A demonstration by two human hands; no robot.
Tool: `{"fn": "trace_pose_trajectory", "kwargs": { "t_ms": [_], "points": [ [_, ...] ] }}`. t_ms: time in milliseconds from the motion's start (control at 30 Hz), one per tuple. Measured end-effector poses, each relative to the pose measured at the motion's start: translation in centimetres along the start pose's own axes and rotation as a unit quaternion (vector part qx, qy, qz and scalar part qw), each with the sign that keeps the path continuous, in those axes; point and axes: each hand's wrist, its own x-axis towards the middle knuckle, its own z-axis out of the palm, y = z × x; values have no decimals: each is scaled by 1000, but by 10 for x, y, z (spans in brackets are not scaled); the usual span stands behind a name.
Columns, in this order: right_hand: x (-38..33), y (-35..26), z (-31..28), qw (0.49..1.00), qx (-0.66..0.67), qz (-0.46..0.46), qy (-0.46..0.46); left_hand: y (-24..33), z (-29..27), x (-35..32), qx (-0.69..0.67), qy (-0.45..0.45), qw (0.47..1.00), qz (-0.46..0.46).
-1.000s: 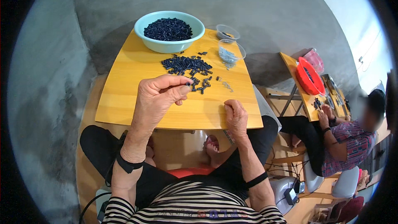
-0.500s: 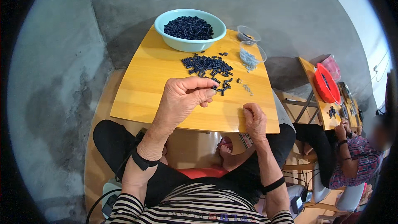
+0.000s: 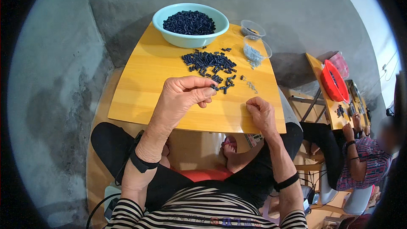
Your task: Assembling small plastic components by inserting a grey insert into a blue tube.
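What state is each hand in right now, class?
Left hand: closed, pinching a small black piece.
Right hand: closed, fingers curled in; whether it holds anything cannot be told.

At upper centre, a basin (image 3: 186, 40) of cylinders (image 3: 189, 22) stands on the far end of the table (image 3: 140, 91), two tubs (image 3: 253, 34) to its right. Before it lies a heap (image 3: 207, 60) of cylinders. A second table (image 3: 313, 65) stands at frame right.
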Motion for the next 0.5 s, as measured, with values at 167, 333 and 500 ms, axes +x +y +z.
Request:
{"fn": "trace_pose_trajectory", "kwargs": {
  "t_ms": [167, 333, 500],
  "points": [
    [6, 1, 1, 1000, -7, -6, 17, -3, -4, 0, -45, -6, 999, -21],
    [16, 5, 3, 999, -30, -27, 26, -7, -5, 0, -47, -12, 999, -20],
    [26, 4, 12, 995, -66, -69, 38, -8, -4, 0, -37, 2, 999, -35]
  ]
}}
